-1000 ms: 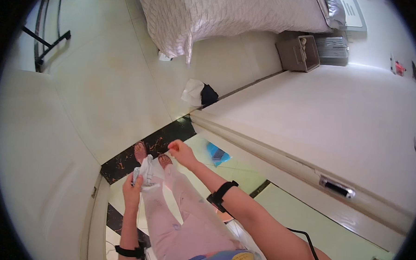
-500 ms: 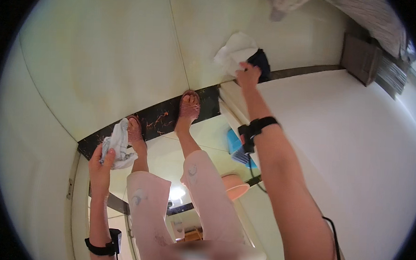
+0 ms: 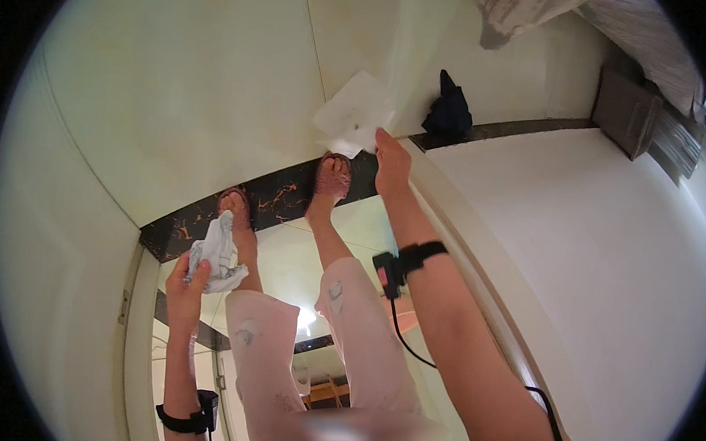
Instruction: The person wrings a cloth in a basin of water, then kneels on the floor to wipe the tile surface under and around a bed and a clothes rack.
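Observation:
My left hand [image 3: 186,286] is closed on a crumpled white cloth with a faint grey pattern [image 3: 219,254], held beside my left shin. My right hand [image 3: 391,161] pinches the edge of a plain white cloth [image 3: 356,110], which hangs spread out just beyond my right foot and has a small dark spot near its middle. To the right of it, a black cloth [image 3: 449,108] lies bunched on the floor against the dark skirting, touched by neither hand.
My sandalled feet stand on a black marbled threshold [image 3: 271,199]. Pale floor [image 3: 177,94] stretches ahead. A white wall [image 3: 573,230] and door frame rise at right, a pale door [image 3: 69,232] at left. Draped grey fabric [image 3: 527,15] and a brown box-like piece [image 3: 625,113] are far right.
My right hand has lifted the plain white cloth off the black one and drawn it left and nearer. The black cloth stays behind on the floor. My left hand keeps its cloth.

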The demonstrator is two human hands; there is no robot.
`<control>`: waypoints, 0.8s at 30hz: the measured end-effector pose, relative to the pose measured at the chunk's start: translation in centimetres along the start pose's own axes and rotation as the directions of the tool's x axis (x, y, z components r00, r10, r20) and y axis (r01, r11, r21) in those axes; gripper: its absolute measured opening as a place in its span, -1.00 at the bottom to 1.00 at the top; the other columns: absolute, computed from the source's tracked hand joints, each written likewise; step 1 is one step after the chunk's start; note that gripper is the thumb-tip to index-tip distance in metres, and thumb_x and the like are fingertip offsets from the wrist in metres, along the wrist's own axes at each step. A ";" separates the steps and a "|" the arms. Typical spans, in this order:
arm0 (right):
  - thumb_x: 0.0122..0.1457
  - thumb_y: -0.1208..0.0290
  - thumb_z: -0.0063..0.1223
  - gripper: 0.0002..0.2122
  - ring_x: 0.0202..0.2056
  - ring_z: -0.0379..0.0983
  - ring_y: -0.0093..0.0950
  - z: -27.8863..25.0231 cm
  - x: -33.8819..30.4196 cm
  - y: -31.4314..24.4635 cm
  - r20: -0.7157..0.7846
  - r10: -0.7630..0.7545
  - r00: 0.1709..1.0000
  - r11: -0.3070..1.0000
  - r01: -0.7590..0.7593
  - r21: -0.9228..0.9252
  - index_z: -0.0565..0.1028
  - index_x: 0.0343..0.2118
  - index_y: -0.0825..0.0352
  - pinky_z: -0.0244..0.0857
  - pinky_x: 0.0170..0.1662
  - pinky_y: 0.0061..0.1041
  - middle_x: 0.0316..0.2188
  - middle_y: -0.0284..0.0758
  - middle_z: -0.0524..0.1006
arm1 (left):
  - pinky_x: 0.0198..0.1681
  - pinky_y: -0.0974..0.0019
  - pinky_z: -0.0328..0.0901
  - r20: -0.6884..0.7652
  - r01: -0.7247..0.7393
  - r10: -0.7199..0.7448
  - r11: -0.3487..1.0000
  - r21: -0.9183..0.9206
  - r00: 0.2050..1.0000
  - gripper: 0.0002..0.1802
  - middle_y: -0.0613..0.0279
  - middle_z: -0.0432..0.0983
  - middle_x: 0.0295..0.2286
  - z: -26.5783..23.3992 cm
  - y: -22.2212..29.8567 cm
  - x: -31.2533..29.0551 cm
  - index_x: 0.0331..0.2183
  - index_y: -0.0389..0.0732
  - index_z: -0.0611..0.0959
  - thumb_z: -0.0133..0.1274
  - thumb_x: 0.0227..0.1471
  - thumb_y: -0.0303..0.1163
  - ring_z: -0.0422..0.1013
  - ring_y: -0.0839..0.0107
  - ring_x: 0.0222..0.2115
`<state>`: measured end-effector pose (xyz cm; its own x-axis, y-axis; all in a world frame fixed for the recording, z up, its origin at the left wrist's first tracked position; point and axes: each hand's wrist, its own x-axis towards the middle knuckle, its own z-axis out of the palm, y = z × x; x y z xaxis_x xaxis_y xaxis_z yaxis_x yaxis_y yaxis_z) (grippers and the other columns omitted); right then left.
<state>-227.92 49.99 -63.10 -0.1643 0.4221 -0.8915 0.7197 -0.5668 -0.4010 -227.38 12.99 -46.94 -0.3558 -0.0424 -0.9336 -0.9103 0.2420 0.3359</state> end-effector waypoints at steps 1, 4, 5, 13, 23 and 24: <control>-0.07 0.51 0.11 -0.67 -0.12 0.28 -0.53 -0.6 -1.4 0.1 0.036 -0.086 0.996 0.995 0.084 0.063 0.43 -0.16 0.36 0.07 0.01 -0.51 -0.13 -0.32 0.39 | -0.20 0.50 0.22 -0.005 0.012 -0.012 1.000 -0.020 1.000 -0.66 0.29 0.46 -0.30 0.0 0.6 -0.7 -0.15 -0.34 0.48 0.01 0.05 -0.36 0.32 0.59 -0.31; -0.07 0.62 -0.02 -0.71 -0.14 0.31 -0.51 -1.1 -6.1 -0.6 0.031 -0.122 0.992 0.978 0.115 0.176 0.40 -0.19 0.40 0.15 -0.03 -0.54 -0.20 -0.29 0.42 | -0.19 0.49 0.22 -0.019 0.020 -0.020 1.000 -0.018 1.000 -0.65 0.28 0.47 -0.30 -1.3 1.7 -2.8 -0.15 -0.34 0.49 0.01 0.04 -0.33 0.33 0.58 -0.31; -0.09 0.69 -0.09 -0.68 -0.14 0.32 -0.50 -1.1 -7.7 -1.0 -0.008 -0.059 0.998 0.974 0.059 0.218 0.37 -0.19 0.42 0.16 -0.04 -0.54 -0.20 -0.29 0.41 | -0.20 0.49 0.22 -0.031 0.017 -0.018 0.999 -0.033 0.999 -0.65 0.28 0.47 -0.30 -1.5 2.3 -3.6 -0.15 -0.34 0.49 0.01 0.05 -0.33 0.33 0.58 -0.31; -0.17 0.79 -0.28 -0.45 0.08 0.19 -0.27 -4.0 -19.0 -4.7 0.272 -0.073 0.960 0.902 -0.053 0.429 0.23 0.02 0.44 0.05 0.17 -0.30 -0.01 -0.19 0.33 | -0.23 0.49 0.22 -0.026 -0.062 0.062 0.998 0.004 0.998 -0.68 0.29 0.46 -0.34 -3.3 4.6 -8.4 -0.20 -0.35 0.50 0.01 0.04 -0.32 0.32 0.58 -0.35; -0.12 0.79 -0.28 -0.44 0.11 0.15 -0.20 -8.5 -35.3 -0.8 0.393 -0.135 0.910 0.631 -0.227 0.742 0.10 0.08 0.53 0.04 0.19 -0.25 0.07 -0.08 0.23 | -0.15 0.37 0.24 0.097 -0.237 0.220 0.944 0.230 0.971 -0.54 0.14 0.46 -0.28 -2.3 2.6 -10.5 -0.06 -0.30 0.44 0.04 -0.04 -0.37 0.38 0.40 -0.28; -0.12 0.79 -0.28 -0.44 0.11 0.15 -0.20 -9.4 -36.7 0.2 0.391 -0.142 0.909 0.619 -0.227 0.752 0.10 0.08 0.53 0.04 0.19 -0.25 0.07 -0.08 0.23 | -0.15 0.37 0.24 0.101 -0.245 0.227 0.938 0.244 0.969 -0.54 0.14 0.46 -0.28 -2.2 1.6 -10.7 -0.06 -0.30 0.44 0.04 -0.04 -0.37 0.38 0.40 -0.28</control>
<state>-215.37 41.03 -28.46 -0.5150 0.1876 -0.8364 -0.0244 -0.9786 -0.2044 -225.48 11.68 -36.18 -0.5297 0.1120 -0.8408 -0.7154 0.4736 0.5137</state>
